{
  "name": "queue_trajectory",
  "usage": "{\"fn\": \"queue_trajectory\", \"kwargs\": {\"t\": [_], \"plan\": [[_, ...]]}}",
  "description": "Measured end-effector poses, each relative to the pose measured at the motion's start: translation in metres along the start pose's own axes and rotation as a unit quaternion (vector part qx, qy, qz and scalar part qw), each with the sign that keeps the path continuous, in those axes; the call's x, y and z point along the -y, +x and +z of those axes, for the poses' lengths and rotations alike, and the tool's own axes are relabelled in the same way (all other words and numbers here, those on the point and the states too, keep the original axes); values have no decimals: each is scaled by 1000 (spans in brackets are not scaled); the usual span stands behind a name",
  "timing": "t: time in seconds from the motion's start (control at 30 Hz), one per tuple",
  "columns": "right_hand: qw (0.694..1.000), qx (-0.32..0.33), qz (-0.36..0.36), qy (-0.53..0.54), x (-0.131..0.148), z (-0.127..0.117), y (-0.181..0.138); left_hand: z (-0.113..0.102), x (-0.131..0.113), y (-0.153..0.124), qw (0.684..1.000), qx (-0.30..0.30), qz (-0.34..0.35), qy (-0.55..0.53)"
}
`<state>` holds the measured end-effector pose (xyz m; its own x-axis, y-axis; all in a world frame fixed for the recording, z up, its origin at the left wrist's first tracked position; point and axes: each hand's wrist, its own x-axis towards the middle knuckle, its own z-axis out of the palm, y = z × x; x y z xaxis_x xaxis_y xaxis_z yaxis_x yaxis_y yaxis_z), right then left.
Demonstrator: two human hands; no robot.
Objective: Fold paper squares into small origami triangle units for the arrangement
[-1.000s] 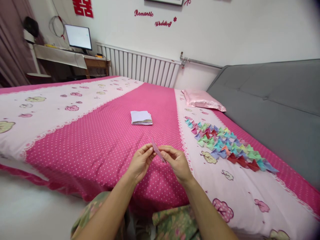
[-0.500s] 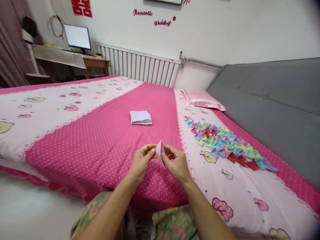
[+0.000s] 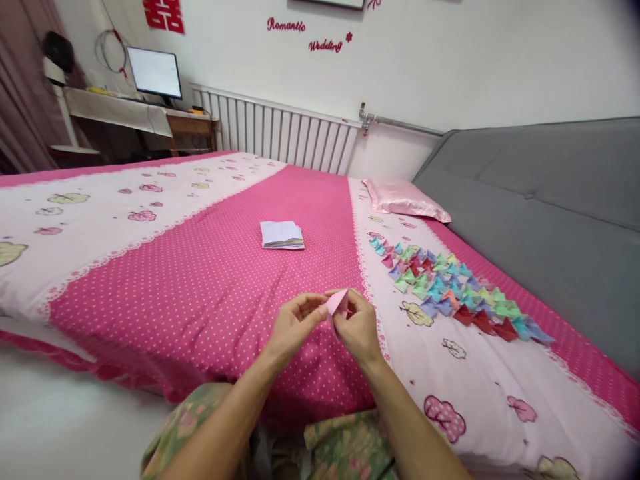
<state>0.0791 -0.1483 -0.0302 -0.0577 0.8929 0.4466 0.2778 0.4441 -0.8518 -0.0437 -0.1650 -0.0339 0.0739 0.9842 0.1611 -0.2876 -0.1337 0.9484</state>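
A small folded pink paper piece (image 3: 335, 303) is pinched between my two hands above the near edge of the pink dotted bed (image 3: 210, 280). My left hand (image 3: 294, 327) grips its left side with thumb and fingers closed. My right hand (image 3: 361, 328) holds its right side, fingers curled round it. A stack of paper sheets (image 3: 282, 235) lies further out on the bed. To the right, several folded coloured paper pieces (image 3: 450, 287) are laid in rows on the pale strip of the cover.
A pink pillow (image 3: 406, 199) lies at the bed's far right beside a grey padded headboard (image 3: 550, 220). A white radiator (image 3: 280, 133) runs along the far wall. A desk with a monitor (image 3: 154, 73) stands at the back left.
The pink paper has gone from a thin upright strip to a wider folded shape lying flatter. Both hands have drawn closer together and slightly lower.
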Motion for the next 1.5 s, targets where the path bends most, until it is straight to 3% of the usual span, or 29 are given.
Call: {"fn": "queue_trajectory", "kwargs": {"t": [0.2, 0.43, 0.63, 0.8, 0.93, 1.17, 1.33, 1.5], "plan": [[997, -42, -21, -57, 3, 0, -1, 6, 6, -2, 1000, 1, -4, -15], [1000, -17, -15, -9, 5, 2, -3, 5, 8, -4, 996, -53, 44, 53], [997, 22, 2, 75, -4, 3, 2, 2, 9, 0, 994, -96, -43, -42], [994, 54, 21, 97, -3, -4, 6, -6, 2, 3, 985, -73, -91, -131], [993, 79, 16, 89, 4, -8, 5, -10, -1, 2, 982, -61, -83, -161], [996, 63, 9, 63, 2, -1, 1, -6, 0, 1, 992, -52, -44, -109], [990, 9, 53, 130, -2, 0, 3, -5, 0, 2, 996, -37, -27, -76], [976, 76, 115, 169, -6, -4, 5, -7, 5, 2, 999, -9, -28, -18]]}}
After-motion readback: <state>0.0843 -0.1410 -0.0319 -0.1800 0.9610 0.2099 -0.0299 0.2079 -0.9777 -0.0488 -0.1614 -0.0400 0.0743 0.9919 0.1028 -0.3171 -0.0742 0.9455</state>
